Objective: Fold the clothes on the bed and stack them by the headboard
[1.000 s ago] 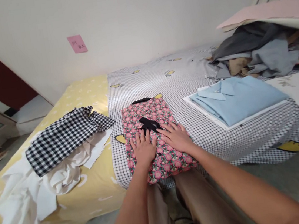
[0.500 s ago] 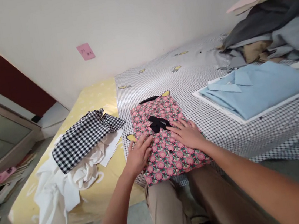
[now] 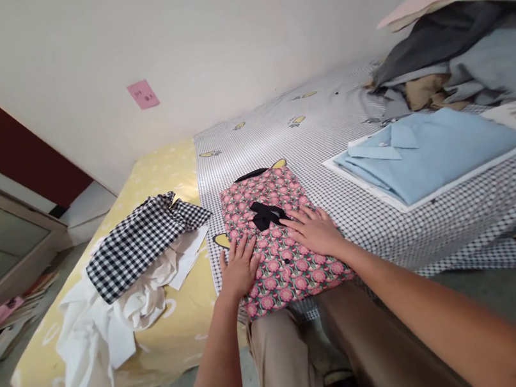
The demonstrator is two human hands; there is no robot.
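A folded pink floral garment [image 3: 274,199] with a black bow [image 3: 265,214] lies on the checked bed sheet [image 3: 324,119] right in front of me. My left hand [image 3: 240,266] rests flat on its left edge, fingers spread and open. My right hand [image 3: 313,230] lies flat on its middle, just right of the bow, fingers stretched out. Neither hand holds anything.
A black-and-white checked cloth [image 3: 141,240] lies on white fabric [image 3: 98,327] on the yellow sheet [image 3: 157,169] at left. A folded light blue shirt [image 3: 431,151] sits on a white board at right, with a pile of grey clothes [image 3: 456,60] behind it. My knees are below the bed edge.
My left hand has slid from the garment's middle to its left edge. My right hand stays flat on the garment. The view has shifted slightly.
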